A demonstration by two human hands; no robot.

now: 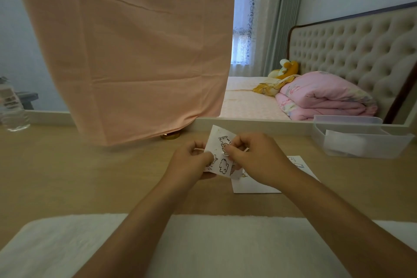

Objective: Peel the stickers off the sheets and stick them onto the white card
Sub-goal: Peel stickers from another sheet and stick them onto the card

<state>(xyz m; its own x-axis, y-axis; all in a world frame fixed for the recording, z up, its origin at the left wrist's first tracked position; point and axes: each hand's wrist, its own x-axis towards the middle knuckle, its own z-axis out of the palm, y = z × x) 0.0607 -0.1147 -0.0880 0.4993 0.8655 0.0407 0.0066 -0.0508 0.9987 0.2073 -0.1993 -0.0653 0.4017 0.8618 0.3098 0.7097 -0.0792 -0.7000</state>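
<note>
One sticker sheet (216,136) — cartoon animals, pinched by left hand (189,163), right hand (259,160)

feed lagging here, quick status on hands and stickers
Left hand holds sticker sheet above table. Right hand pinches a sticker on it. White card lies under right hand, nothing in the way.

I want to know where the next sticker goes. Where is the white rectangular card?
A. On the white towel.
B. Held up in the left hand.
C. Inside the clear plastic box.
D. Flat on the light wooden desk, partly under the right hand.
D: the white rectangular card lies flat on the light wooden desk, partly hidden by the right hand, which with the left hand holds the cartoon sticker sheet.
</note>
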